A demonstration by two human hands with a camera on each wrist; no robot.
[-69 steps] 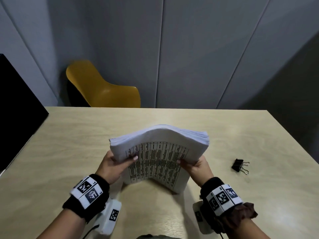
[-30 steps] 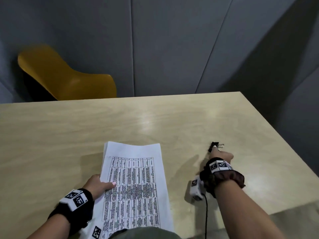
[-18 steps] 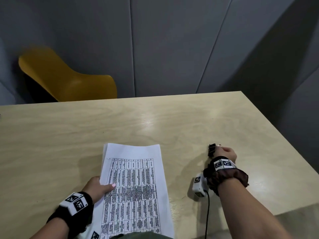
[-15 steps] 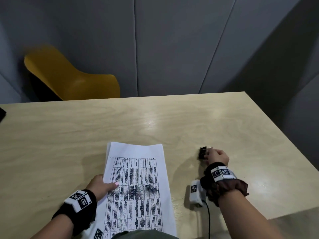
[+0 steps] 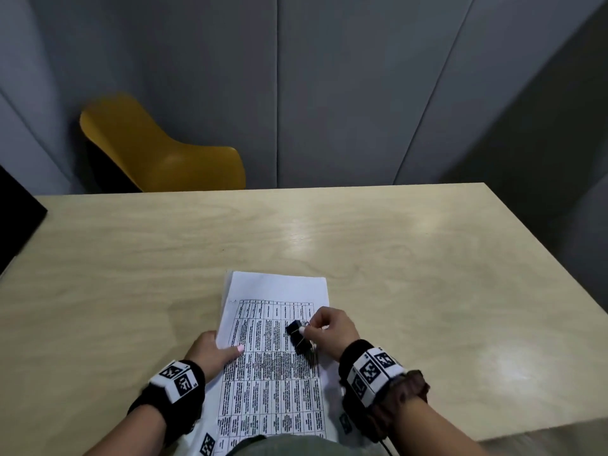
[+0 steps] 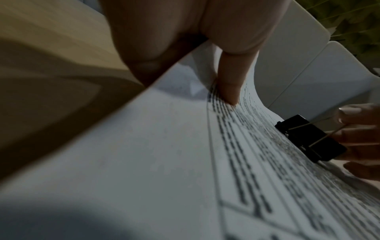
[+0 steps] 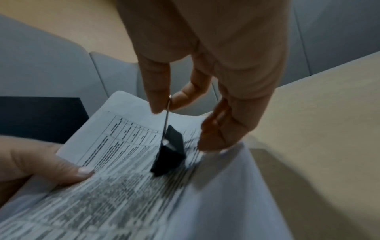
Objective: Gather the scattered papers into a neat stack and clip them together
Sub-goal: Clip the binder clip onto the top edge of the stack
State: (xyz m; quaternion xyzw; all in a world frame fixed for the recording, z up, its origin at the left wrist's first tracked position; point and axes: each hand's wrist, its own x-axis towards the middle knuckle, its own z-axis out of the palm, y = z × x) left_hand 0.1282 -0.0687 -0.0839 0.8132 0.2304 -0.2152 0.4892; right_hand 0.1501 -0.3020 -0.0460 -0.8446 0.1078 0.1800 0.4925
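A stack of printed papers (image 5: 273, 373) lies flat on the wooden table (image 5: 411, 264), close to the near edge. My left hand (image 5: 227, 352) holds the stack's left edge, with the thumb (image 6: 228, 86) pressed on the top sheet. My right hand (image 5: 304, 329) hovers over the right side of the stack. It pinches the wire handle of a black binder clip (image 5: 297, 335) between thumb and index finger (image 7: 158, 97). The binder clip (image 7: 169, 151) hangs with its body touching the top sheet (image 7: 123, 186). In the left wrist view the binder clip (image 6: 310, 138) sits against the page's far side.
A yellow chair (image 5: 164, 159) stands behind the table's far edge, against grey wall panels. A black flat object (image 5: 16, 222) sits at the table's left end. The table's right edge (image 5: 543, 258) runs diagonally.
The stack, held up in both hands earlier, now lies flat. My right hand picked the clip up from the table on the right and carried it left over the stack.
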